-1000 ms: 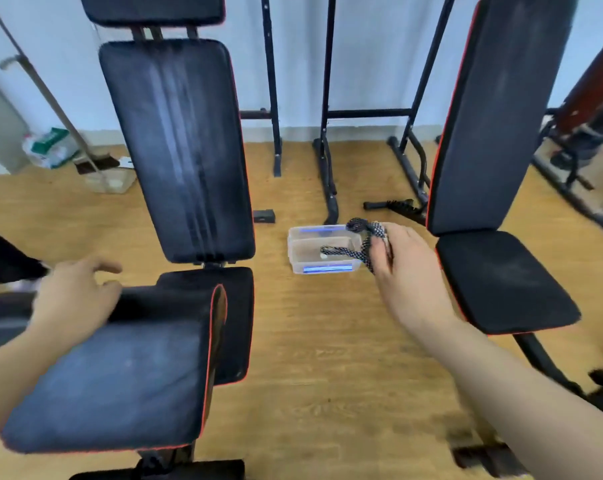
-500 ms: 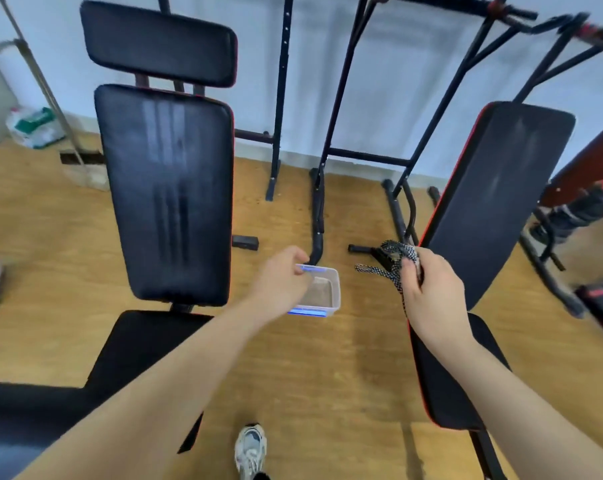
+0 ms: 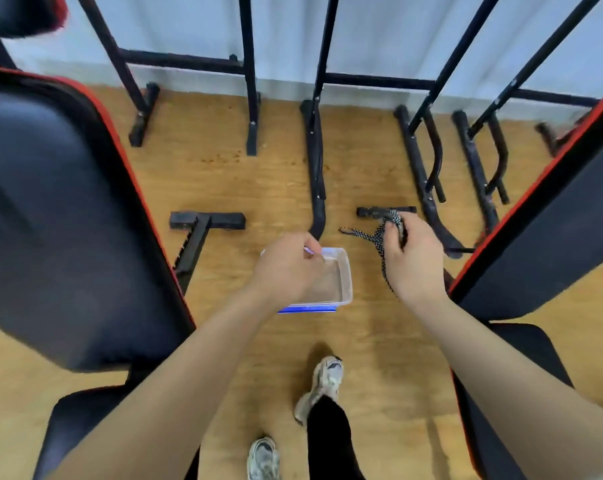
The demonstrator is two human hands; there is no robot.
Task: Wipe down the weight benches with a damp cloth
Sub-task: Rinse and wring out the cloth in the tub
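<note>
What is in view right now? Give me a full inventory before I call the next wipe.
black padded weight benches with red trim: two, black with red edging, one at left, one at right
clear plastic tub with blue clips: one, clear and blue, centre, between the benches
black-and-white patterned cloth: one, bunched, dangling from the right grip
black metal rack frames: several, black, along the wall
wooden floor: one, tan, underfoot
pale wall: one, pale, behind the racks
grey-white trainers: two, bottom centre
left grip: bare hand, curled on the tub's left rim
right grip: bare hand, holding the cloth
</note>
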